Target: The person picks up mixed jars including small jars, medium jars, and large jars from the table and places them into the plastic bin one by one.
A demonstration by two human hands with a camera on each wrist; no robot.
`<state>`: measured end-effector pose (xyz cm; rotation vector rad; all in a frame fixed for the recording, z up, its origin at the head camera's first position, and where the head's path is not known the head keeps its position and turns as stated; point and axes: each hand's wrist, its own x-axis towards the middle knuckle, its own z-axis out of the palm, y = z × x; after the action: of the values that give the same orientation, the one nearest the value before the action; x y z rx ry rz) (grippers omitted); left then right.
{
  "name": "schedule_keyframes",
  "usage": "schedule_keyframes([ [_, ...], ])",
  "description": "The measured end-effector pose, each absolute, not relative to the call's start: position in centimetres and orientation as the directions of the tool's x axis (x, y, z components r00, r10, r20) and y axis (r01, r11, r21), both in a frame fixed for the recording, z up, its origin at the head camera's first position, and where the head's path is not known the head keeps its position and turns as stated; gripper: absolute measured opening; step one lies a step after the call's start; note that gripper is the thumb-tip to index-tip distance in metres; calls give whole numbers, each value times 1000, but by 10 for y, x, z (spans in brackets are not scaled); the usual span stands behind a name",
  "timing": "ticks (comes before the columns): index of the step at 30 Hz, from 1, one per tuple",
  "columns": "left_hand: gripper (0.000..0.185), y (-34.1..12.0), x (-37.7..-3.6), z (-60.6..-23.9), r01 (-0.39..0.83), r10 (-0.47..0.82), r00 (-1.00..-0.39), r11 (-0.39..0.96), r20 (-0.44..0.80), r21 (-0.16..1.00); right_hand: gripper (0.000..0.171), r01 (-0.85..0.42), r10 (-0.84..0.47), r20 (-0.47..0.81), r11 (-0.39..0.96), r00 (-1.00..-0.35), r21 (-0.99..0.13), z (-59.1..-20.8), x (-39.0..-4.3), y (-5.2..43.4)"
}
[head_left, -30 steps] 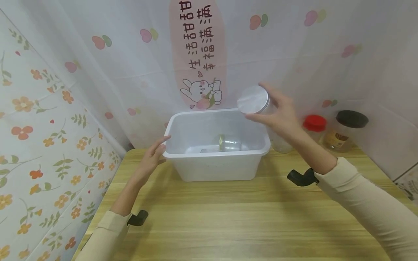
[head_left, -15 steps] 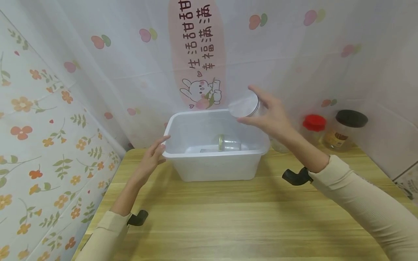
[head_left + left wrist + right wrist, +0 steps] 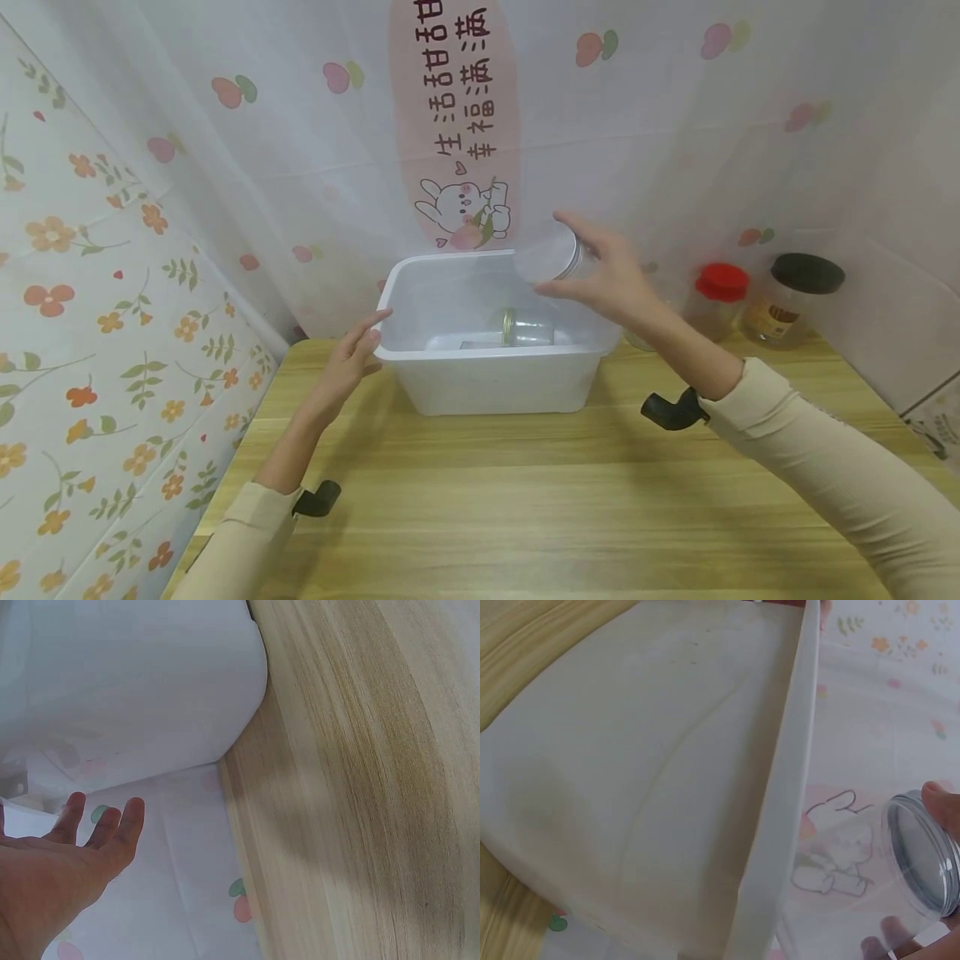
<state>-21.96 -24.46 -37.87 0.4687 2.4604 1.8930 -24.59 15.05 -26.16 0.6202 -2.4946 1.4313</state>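
The clear jar with the silvery lid (image 3: pixel 551 252) is just right of the head frame's centre, tilted, at the white bin's (image 3: pixel 495 385) far rim as seen from above. The right hand (image 3: pixel 618 287) grips it round the lid end, thumb and fingers on opposite sides. In the bin, at mid-frame, a gold-lidded jar (image 3: pixel 531 331) lies on its side. Left of centre, the left hand (image 3: pixel 348 358) has its fingers extended at the bin's rim. Right of frame stand a red-lidded jar (image 3: pixel 723 283) and a black-lidded jar (image 3: pixel 808 273) on the wooden table (image 3: pixel 480 508).
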Motion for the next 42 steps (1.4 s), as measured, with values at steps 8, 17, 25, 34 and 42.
schedule_keyframes([
  [8, 51, -243, -218, -378, 228, 243, -955, 229, 171, 946, 101, -447, -335, 305, 539, -891, -714, -269, -249, 145],
  [17, 51, -243, -218, -378, 232, 247, -953, 226, 175, 946, 125, -473, -475, 216, 530, -853, -704, -279, -249, 159],
  [25, 51, -242, -219, -377, 242, 249, -951, 221, 185, 945, 117, -468, -418, 290, 426, -861, -775, -280, -252, 189],
  [34, 52, -242, -219, -377, 234, 242, -953, 220, 180, 947, 67, -457, -329, 344, 382, -880, -803, -284, -249, 216],
  [42, 51, -243, -218, -378, 237, 248, -951, 214, 182, 948, 58, -469, -287, 377, 419, -881, -777, -293, -246, 240],
])
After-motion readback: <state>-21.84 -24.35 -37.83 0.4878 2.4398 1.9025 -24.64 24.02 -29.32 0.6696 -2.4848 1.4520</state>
